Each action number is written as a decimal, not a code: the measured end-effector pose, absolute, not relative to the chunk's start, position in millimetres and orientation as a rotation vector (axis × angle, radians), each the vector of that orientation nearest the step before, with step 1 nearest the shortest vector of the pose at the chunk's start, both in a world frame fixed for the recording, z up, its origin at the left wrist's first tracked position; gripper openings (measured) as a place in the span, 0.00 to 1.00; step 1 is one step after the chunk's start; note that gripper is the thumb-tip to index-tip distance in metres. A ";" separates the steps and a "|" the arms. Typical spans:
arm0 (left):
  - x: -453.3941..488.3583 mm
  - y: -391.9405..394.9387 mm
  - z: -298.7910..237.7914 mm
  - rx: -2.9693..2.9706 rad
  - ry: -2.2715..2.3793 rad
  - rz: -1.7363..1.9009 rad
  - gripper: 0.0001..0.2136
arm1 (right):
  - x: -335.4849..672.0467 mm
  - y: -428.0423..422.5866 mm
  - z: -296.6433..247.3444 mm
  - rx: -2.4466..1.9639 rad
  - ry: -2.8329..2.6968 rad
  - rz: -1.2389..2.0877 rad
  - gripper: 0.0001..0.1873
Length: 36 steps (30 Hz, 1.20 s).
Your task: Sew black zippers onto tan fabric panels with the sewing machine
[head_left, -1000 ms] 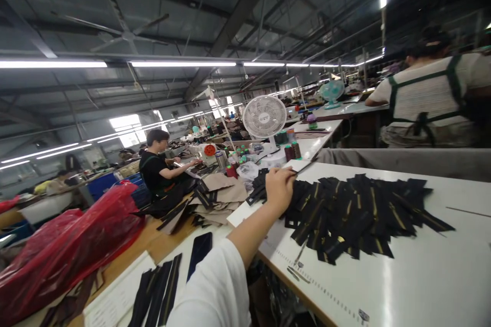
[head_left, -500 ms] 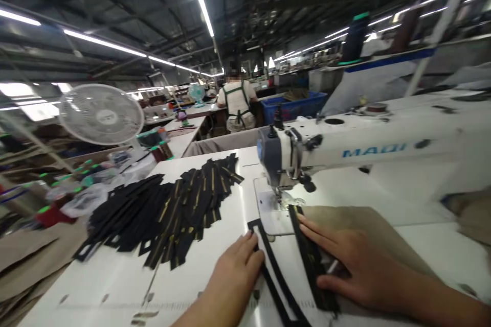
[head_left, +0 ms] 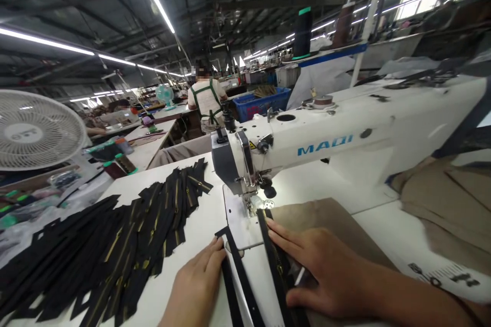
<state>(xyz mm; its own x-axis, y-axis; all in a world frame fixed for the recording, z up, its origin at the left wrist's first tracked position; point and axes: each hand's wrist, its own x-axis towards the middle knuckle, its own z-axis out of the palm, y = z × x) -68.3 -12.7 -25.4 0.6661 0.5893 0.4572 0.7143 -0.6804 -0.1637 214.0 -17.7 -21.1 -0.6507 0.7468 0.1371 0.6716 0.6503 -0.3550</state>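
My left hand (head_left: 197, 283) has its fingers together on the top end of a black fabric strip (head_left: 243, 286) with a long slot. My right hand (head_left: 330, 271) presses a black zipper (head_left: 273, 250) with gold teeth along the edge of a brown fabric piece (head_left: 322, 212), thumb and fingers on either side. A thin whitish stick-like thing (head_left: 300, 276) shows under that hand; its kind is unclear. The zipper's top end lies just in front of the needle and presser foot of a white sewing machine (head_left: 307, 138). The zipper's lower end is partly hidden.
Black zippers (head_left: 153, 225) and black strips (head_left: 65, 265) lie heaped on the left of the white table. A fan (head_left: 38, 130) and thread spools (head_left: 125, 163) stand beyond them. Brown fabric (head_left: 448, 204) lies at right. A person (head_left: 207, 97) works ahead near a blue crate (head_left: 261, 102).
The view has turned to the right, so the machine and heap appear farther left. Both hands keep about the same place on the strip and the zipper.
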 end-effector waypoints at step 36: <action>13.6 24.6 -24.8 -2.666 -0.794 -0.753 0.11 | 210.6 -12.9 -12.9 -1.127 -2.527 0.661 0.36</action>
<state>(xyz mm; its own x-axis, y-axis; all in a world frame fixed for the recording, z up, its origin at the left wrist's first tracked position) 13.6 24.6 -24.8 0.7167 0.4338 0.5461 0.5681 -0.8173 -0.0962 210.6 -12.9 -12.9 -0.6495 0.7562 0.0797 0.6203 0.5876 -0.5196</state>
